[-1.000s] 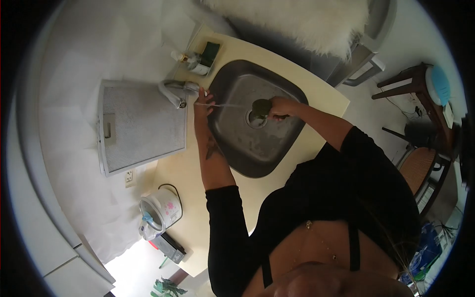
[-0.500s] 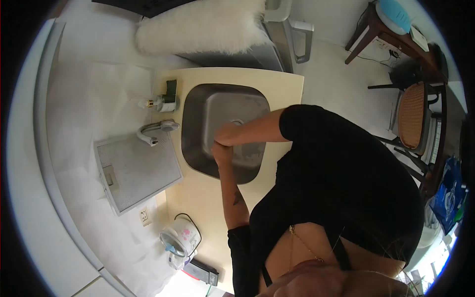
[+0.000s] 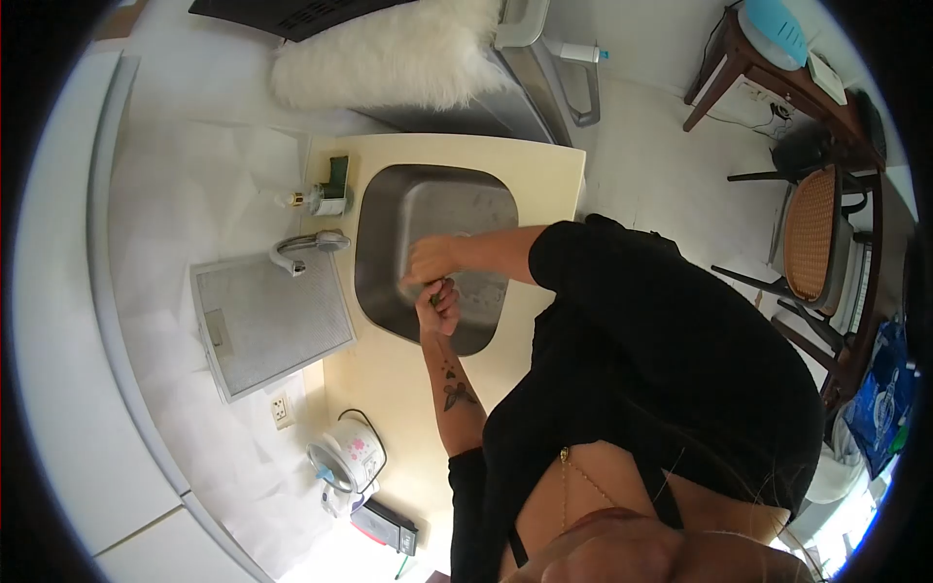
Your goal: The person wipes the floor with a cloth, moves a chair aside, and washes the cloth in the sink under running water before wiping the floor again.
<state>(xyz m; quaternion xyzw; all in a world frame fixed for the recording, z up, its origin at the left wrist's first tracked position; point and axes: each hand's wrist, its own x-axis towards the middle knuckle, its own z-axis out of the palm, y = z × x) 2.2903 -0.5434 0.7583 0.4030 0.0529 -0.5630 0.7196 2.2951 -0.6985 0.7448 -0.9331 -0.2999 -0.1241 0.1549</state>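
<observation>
My left hand [image 3: 439, 309], on the tattooed forearm, is over the sink with its palm side turned up and fingers curled in. A small dark green thing [image 3: 434, 299] shows between those fingers; its kind is too small to make out. Just above it in the view, my right hand [image 3: 434, 259] is bent over with its back to the camera. Its fingertips are close to the left hand, and what they grip, if anything, is hidden. Both hands are above the steel sink [image 3: 389, 189], to the front of the curved faucet [image 3: 292, 257].
A caddy with a dark green sponge [image 3: 337, 177] and a bottle [image 3: 309, 200] stands behind the sink. A flat metal mesh panel [image 3: 277, 321] leans by the wall. On the cream counter [image 3: 389, 398] sit a white flowered pail [image 3: 355, 455] and a dark box [image 3: 389, 530].
My hands were pressed together in the sink. The left one has since turned palm up, showing its fingers and the green thing, and the right has shifted slightly toward the faucet.
</observation>
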